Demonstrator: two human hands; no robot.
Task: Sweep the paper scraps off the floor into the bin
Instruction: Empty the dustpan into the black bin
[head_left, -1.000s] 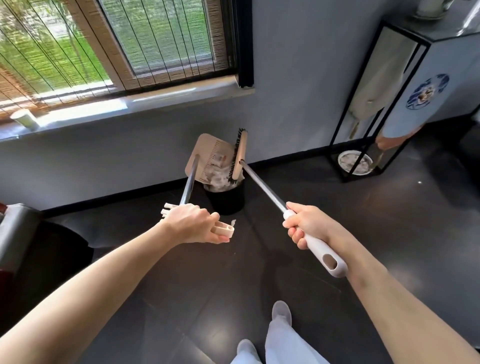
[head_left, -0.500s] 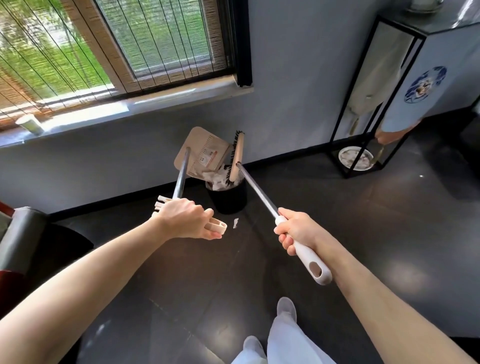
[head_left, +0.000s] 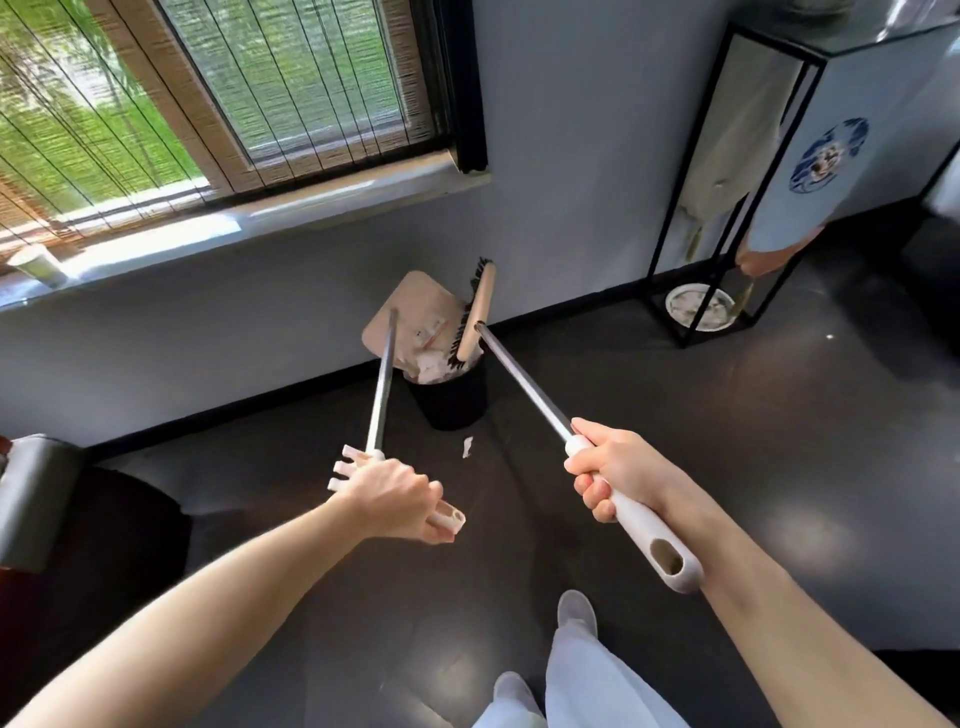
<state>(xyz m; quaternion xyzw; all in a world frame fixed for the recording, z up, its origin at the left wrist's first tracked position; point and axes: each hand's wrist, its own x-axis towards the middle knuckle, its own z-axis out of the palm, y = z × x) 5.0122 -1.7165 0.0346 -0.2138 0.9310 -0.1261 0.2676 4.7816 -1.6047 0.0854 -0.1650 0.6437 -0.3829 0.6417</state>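
Note:
My left hand (head_left: 396, 498) grips the white handle of a long-handled beige dustpan (head_left: 415, 317), which is tipped up over the black bin (head_left: 456, 401) by the wall. My right hand (head_left: 618, 474) grips the white handle of the broom (head_left: 475, 314), whose dark bristles press against the pan's face above the bin. White paper scraps (head_left: 432, 368) are heaped at the bin's mouth. One small white scrap (head_left: 467, 447) lies on the dark floor just in front of the bin.
A black-framed glass stand (head_left: 737, 171) with a white dish (head_left: 698, 307) under it stands at the right wall. A grey-and-dark seat (head_left: 36, 499) is at the left. The windowsill holds a paper cup (head_left: 36, 266). My feet (head_left: 576, 613) are below on the floor.
The dustpan has tilted more steeply over the bin and the broom head stays against it. Both hands keep their grip, and the view has shifted slightly.

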